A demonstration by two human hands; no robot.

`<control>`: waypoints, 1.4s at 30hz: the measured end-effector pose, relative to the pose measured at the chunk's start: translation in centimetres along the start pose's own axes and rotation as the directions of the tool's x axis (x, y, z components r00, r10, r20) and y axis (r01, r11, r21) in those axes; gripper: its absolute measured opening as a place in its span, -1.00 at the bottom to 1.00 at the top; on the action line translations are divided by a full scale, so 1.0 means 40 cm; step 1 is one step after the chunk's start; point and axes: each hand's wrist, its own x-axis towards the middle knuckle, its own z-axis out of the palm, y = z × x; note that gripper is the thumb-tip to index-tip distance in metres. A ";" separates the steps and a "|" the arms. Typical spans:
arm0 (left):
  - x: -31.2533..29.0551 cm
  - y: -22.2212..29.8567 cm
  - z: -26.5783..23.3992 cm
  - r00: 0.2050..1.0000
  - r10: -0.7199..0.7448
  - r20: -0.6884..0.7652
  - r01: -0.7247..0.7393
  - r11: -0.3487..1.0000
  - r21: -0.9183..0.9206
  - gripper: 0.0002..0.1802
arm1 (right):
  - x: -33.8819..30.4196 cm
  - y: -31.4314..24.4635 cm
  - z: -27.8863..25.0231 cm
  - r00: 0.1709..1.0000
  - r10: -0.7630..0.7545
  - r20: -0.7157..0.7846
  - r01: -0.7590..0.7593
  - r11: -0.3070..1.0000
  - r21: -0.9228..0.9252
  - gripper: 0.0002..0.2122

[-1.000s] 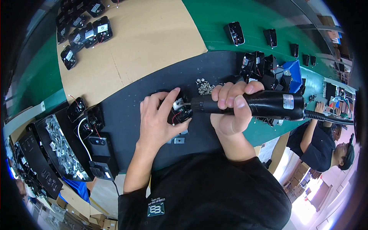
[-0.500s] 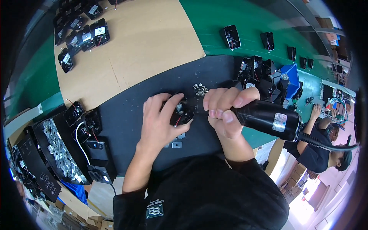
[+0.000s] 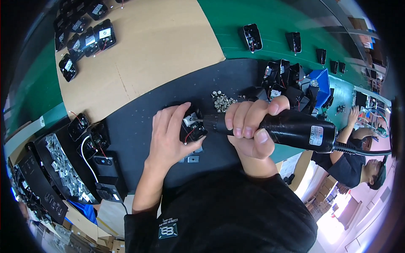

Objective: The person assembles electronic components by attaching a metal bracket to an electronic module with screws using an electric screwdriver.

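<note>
My left hand [image 3: 166, 133] grips a small black plastic housing [image 3: 196, 133] on the dark work mat, fingers along its far side and thumb at its near side. Inside the housing sit a silvery metal plate [image 3: 190, 119] and a red wire. My right hand [image 3: 253, 128] is wrapped round a black corded electric screwdriver [image 3: 295, 130], held nearly level. Its bit points left and reaches the metal plate; whether a screw sits under it is too small to tell. Just beyond the screwdriver lies a pile of small screws [image 3: 223, 102].
Loose metal plates [image 3: 193, 159] lie near me on the mat. To the left stands a black box of metal pieces [image 3: 69, 170]. More housings [image 3: 105, 33] rest on cardboard; others crowd beside a blue bin [image 3: 321, 86] at right. A co-worker [image 3: 350, 164] sits far right.
The screwdriver has turned level and its bit has come onto the plate in the housing. My left hand and the housing have shifted slightly left, exposing the plate and more of the screw pile.
</note>
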 end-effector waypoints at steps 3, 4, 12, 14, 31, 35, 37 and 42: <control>0.001 -0.001 -0.003 1.000 0.000 0.004 0.000 1.000 -0.013 -0.16 | 0.000 0.001 0.002 1.000 0.003 -0.021 -0.003 1.000 -0.007 -0.61; 0.001 -0.001 -0.005 1.000 0.000 0.006 0.000 1.000 -0.018 -0.16 | 0.001 0.000 0.002 1.000 0.004 -0.011 -0.004 1.000 -0.009 -0.61; 0.000 -0.002 -0.006 1.000 -0.012 -0.015 0.011 0.999 -0.038 -0.16 | 0.002 0.000 0.004 1.000 0.014 0.005 -0.014 1.000 -0.003 -0.61; 0.000 -0.004 -0.007 1.000 -0.008 -0.011 0.008 0.999 -0.035 -0.16 | 0.003 -0.003 0.007 1.000 0.021 0.011 -0.020 0.999 -0.025 -0.60; -0.001 -0.005 -0.005 1.000 -0.011 -0.016 0.010 0.999 -0.040 -0.16 | 0.006 0.004 -0.009 1.000 0.005 -0.009 -0.005 1.000 0.013 -0.61; 0.001 -0.006 -0.006 1.000 -0.001 -0.010 0.000 0.999 -0.037 -0.17 | 0.008 0.008 -0.013 1.000 -0.004 -0.001 0.004 1.000 0.016 -0.62; 0.000 -0.009 -0.008 1.000 0.011 0.017 -0.011 1.000 -0.001 -0.14 | 0.009 0.014 -0.010 1.000 -0.008 -0.024 0.008 1.000 0.019 -0.62; 0.000 -0.005 -0.011 1.000 -0.003 0.003 0.003 0.999 -0.042 -0.18 | 0.009 0.027 -0.020 0.997 -0.002 -0.081 0.005 0.999 0.034 -0.63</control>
